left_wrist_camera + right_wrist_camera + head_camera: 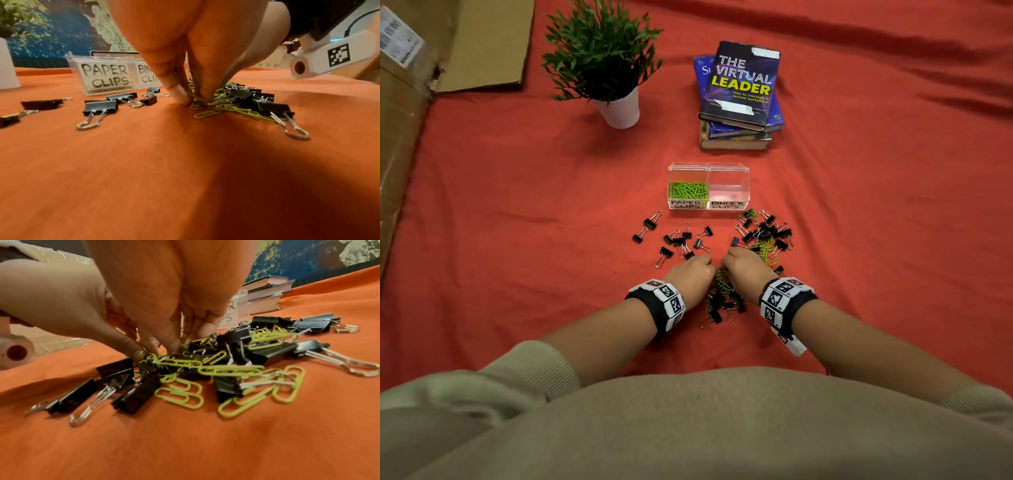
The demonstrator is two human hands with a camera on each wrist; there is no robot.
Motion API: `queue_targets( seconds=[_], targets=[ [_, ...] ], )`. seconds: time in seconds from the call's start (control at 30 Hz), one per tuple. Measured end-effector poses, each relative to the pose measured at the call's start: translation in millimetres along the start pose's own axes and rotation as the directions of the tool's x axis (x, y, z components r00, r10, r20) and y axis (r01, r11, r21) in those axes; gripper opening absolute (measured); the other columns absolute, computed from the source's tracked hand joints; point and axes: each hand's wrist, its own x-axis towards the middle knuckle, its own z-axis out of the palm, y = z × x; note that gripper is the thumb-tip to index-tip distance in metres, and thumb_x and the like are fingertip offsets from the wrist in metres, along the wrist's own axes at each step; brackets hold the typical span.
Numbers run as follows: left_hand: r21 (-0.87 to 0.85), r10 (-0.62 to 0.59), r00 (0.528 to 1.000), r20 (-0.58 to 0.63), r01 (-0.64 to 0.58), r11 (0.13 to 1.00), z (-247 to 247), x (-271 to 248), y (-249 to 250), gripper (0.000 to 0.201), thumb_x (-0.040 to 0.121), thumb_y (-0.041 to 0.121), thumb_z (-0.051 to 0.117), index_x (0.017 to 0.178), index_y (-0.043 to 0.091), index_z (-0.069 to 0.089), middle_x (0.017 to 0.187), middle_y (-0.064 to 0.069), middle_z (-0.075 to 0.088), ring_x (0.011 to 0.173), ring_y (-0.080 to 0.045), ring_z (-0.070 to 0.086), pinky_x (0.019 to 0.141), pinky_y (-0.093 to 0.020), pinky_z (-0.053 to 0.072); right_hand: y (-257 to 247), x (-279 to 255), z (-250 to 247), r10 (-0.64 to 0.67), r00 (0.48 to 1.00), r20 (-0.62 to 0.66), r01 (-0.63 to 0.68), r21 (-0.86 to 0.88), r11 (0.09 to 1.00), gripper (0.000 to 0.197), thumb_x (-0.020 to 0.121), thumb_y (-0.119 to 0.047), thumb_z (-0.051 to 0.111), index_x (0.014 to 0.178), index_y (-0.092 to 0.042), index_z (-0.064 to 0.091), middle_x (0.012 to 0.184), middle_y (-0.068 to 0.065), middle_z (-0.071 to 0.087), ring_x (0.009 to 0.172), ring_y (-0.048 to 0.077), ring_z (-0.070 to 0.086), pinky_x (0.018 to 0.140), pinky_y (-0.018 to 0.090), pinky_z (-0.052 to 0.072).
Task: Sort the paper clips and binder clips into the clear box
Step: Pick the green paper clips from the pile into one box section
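Note:
The clear box (726, 169) stands ahead of my hands, with green paper clips (687, 190) in its left "PAPER CLIPS" half; the "BINDER CLIPS" half looks empty. Black binder clips (675, 240) lie scattered at the left. A mixed pile of binder clips and green clips (763, 236) lies at the right and runs down between my wrists. My left hand (707, 263) pinches green paper clips (195, 101) at the pile's near-left edge, fingertips (179, 95) on the cloth. My right hand (726, 262) meets it there, its fingertips (170, 344) curled onto the same tangled green clips (207, 356).
Everything lies on a red cloth (876, 222). A potted plant (616, 109) stands at the back left and a stack of books (739, 99) behind the box. Cardboard (410, 113) lines the left edge. Loose binder clips (133, 395) lie just under my right wrist.

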Motion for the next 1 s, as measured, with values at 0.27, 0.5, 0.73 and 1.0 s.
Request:
queue_targets(
  seconds=[0.27,0.5,0.73,1.0],
  targets=[
    [-0.206,-0.177,0.984,-0.005,0.172,0.963,-6,-1,-15,0.022,0.093,0.025,0.054,0.1,0.005,0.062,0.106,-0.011,0.06,0.098,-0.028,0.058,0.083,-0.036,0.047,-1,4,-17,0.134,0.99,0.052,-0.141,0.163,0.977,0.017,0.093,-0.008,0.048,0.102,-0.003,0.061,0.104,0.009,0.059,0.093,0.022,0.055,0.08,0.029,0.046],
    [-0.547,-0.393,0.918,0.057,0.358,0.757,-13,-6,-34,0.016,0.089,0.018,0.062,0.099,0.008,0.068,0.099,-0.013,0.07,0.092,-0.027,0.064,0.08,-0.032,0.05,2,28,-70,0.31,0.93,0.197,-0.34,0.781,0.524,0.008,0.089,-0.012,0.06,0.095,-0.011,0.065,0.082,-0.002,0.064,0.062,0.01,0.054,0.057,0.018,0.048],
    [-0.61,-0.385,0.915,0.122,0.375,0.698,-13,-10,-44,0.018,0.091,0.015,0.057,0.103,0.007,0.068,0.097,-0.015,0.071,0.091,-0.028,0.067,0.08,-0.032,0.052,-12,95,-110,0.392,0.92,-0.017,-0.177,0.874,0.453,0.01,0.088,-0.002,0.059,0.096,-0.004,0.064,0.085,0.007,0.062,0.065,0.014,0.056,0.061,0.026,0.053],
    [-0.551,-0.382,0.924,0.033,0.335,0.764,-42,0,-62,0.023,0.093,0.014,0.053,0.11,0.007,0.066,0.111,-0.012,0.068,0.105,-0.027,0.062,0.083,-0.025,0.043,-40,130,-104,0.298,0.947,-0.119,-0.212,0.464,0.86,0.018,0.09,-0.004,0.053,0.105,-0.006,0.064,0.108,0.011,0.066,0.097,0.024,0.061,0.092,0.038,0.051]
  ],
)
